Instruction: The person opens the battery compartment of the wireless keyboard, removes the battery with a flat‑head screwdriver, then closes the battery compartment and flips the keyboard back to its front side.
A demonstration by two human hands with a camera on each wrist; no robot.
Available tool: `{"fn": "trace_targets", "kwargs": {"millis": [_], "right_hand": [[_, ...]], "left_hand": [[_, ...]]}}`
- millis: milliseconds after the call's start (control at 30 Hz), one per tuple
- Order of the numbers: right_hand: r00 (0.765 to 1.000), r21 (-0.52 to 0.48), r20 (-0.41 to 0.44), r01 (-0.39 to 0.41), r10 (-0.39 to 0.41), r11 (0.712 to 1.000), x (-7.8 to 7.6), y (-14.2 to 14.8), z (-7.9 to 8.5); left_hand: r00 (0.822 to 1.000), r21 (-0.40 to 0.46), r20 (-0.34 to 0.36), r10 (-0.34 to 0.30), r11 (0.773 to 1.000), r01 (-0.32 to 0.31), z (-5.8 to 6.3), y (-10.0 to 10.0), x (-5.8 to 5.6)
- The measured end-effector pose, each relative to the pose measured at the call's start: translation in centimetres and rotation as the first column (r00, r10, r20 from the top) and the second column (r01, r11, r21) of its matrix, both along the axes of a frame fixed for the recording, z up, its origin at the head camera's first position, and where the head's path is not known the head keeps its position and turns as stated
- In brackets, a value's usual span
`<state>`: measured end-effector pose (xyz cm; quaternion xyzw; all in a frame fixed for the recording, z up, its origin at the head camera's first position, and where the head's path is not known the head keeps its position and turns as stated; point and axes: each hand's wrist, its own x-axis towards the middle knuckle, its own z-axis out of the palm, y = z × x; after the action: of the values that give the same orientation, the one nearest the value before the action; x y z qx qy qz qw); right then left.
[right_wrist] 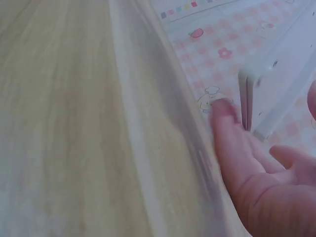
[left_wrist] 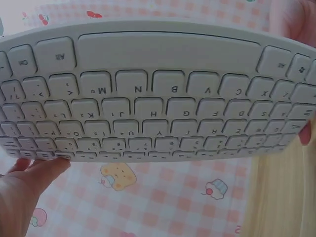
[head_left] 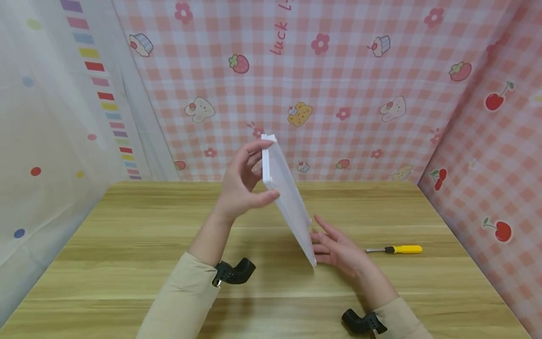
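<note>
A white keyboard (head_left: 290,195) is held up on edge above the table, slanting down to the right. My left hand (head_left: 241,183) grips its upper end, thumb on one face and fingers on the other. The left wrist view shows the keys of the keyboard (left_wrist: 158,106) upside down. By the lower end is my right hand (head_left: 343,254), its fingers extended and its thumb spread apart. In the right wrist view its straight fingers lie close to the keyboard's corner (right_wrist: 252,86); whether they touch it I cannot tell.
A screwdriver (head_left: 404,249) with a yellow handle lies on the wooden table (head_left: 139,245), right of my right hand. Behind the table hangs a pink checked cloth (head_left: 360,94), with a similar one along the right and a dotted white curtain (head_left: 46,141) on the left.
</note>
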<state>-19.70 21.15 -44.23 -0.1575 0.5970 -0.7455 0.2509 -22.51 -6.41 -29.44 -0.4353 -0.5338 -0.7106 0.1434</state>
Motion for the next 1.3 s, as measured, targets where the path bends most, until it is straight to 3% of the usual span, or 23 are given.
{"fn": "trace_targets", "kwargs": {"millis": [233, 367, 567, 733, 900, 1100, 1300], "right_hand": [[0.988, 0.066, -0.031, 0.15, -0.148, 0.986, 0.0, -0.3, 0.4], [0.975, 0.096, -0.062, 0.217, -0.212, 0.971, 0.1, -0.1, 0.5], [0.948, 0.162, -0.115, 0.312, -0.296, 0.936, 0.1, 0.5, 0.6], [0.93, 0.225, -0.184, 0.356, -0.32, 0.907, 0.0, 1.1, 0.9], [0.917, 0.27, -0.209, 0.389, -0.341, 0.881, -0.1, 1.6, 1.3], [0.901, 0.324, -0.258, 0.42, -0.348, 0.848, -0.2, 2.1, 1.7], [0.892, 0.389, -0.31, 0.435, -0.329, 0.812, -0.2, 2.5, 1.9]], "left_hand": [[0.999, 0.057, 0.038, 0.025, 0.998, -0.027, -0.9, -1.0, 0.0], [0.997, 0.024, 0.075, 0.027, 0.999, -0.028, -1.7, -2.3, 0.3], [0.981, -0.051, 0.192, 0.026, 0.999, -0.017, -2.9, -4.5, 1.0], [0.965, -0.163, 0.256, 0.05, 0.987, -0.008, -3.9, -6.3, 1.3], [0.954, -0.283, 0.28, 0.102, 0.959, -0.02, -4.9, -7.8, 1.5], [0.937, -0.36, 0.329, 0.115, 0.933, 0.011, -6.3, -9.1, 2.0], [0.906, -0.413, 0.402, 0.133, 0.909, 0.05, -7.6, -9.7, 2.3]]}}
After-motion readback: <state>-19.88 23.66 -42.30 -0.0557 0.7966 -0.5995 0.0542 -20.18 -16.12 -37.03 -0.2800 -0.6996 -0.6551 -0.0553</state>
